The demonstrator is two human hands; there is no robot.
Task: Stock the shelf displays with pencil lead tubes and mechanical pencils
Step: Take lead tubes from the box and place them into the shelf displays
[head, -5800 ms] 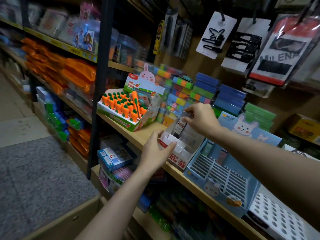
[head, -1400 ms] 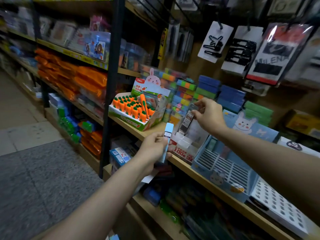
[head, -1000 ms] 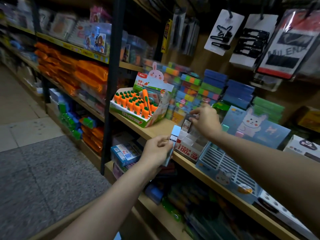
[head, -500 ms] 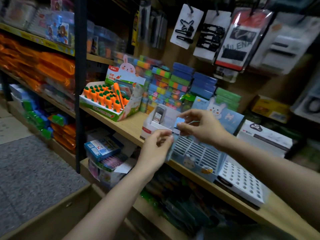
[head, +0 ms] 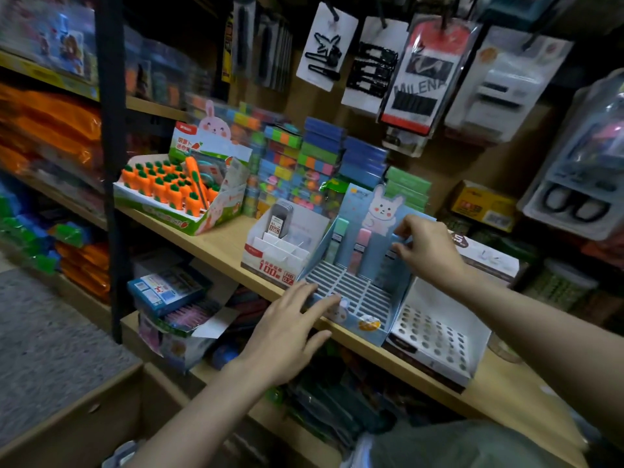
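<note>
Left hand (head: pixel 293 336): my fingers spread open, resting on the blue display (head: pixel 351 295) front.
Right hand (head: pixel 426 247): pinching a tube (head: pixel 388 265) upright at the display's back.

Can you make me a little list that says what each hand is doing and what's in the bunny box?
left hand: open, fingers spread, at the front edge of the blue bunny box
right hand: at the back right of the box, fingers on a blue tube
tubes standing in box: green tube, pink tube, and the blue one
box slots: mostly empty
left neighbour: white display box holding one dark tube
right neighbour: white tray with round holes
</note>
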